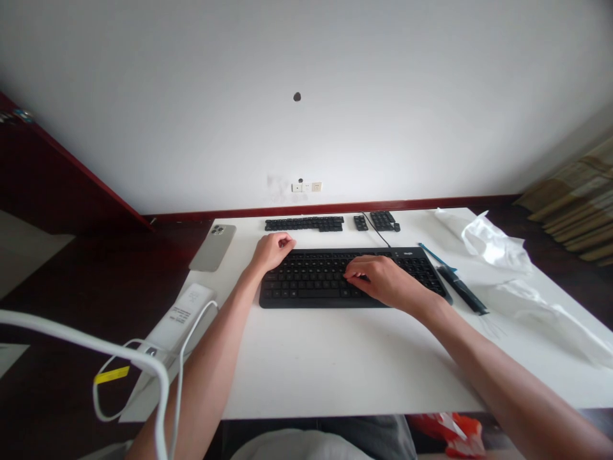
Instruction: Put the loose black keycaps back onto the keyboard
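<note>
A black keyboard [311,281] lies across the middle of the white table [335,364]. My left hand [272,250] rests at the keyboard's far left corner, fingers curled into a loose fist, with nothing visible in it. My right hand [383,280] lies on the keys right of centre, its fingers bent and pinched together on a key; what they hold, if anything, is too small to make out. Behind the keyboard, rows of loose black keycaps [304,224] and smaller groups of black keycaps [380,221] are laid out near the far edge.
A grey phone [213,246] lies at the table's left edge. A white power bank [179,316] with a white cable [143,364] sits at the front left. A black tool [462,290], a blue strip [437,257] and crumpled white plastic bags [498,249] lie right.
</note>
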The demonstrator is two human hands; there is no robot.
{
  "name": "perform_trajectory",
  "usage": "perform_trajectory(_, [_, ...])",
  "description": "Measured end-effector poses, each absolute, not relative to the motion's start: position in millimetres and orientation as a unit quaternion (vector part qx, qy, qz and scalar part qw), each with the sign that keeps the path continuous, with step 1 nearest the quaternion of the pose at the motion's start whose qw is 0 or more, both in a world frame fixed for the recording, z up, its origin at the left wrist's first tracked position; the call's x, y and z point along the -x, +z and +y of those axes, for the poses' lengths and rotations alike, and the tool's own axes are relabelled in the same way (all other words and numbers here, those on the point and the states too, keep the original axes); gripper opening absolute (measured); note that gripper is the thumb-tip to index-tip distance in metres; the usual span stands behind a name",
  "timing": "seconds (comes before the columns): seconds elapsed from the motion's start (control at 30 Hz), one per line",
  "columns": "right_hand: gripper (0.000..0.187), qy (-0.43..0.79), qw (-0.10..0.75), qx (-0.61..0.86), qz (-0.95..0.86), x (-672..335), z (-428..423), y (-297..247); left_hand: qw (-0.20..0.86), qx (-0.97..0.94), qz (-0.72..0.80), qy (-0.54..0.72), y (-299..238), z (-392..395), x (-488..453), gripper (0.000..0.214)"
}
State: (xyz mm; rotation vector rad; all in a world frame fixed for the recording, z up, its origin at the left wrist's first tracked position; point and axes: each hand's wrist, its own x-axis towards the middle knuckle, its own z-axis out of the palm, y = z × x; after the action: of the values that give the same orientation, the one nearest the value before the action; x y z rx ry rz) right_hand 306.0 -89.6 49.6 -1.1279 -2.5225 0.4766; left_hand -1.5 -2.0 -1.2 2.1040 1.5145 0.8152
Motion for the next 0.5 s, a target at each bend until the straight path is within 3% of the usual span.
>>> perform_trajectory(0.5, [0.016,0.179,0.181,0.405,-0.878,-306.4,-85.2,49.8,0.206,-0.757,0.546,0.294,-1.1,-1.4,1.2,0.025])
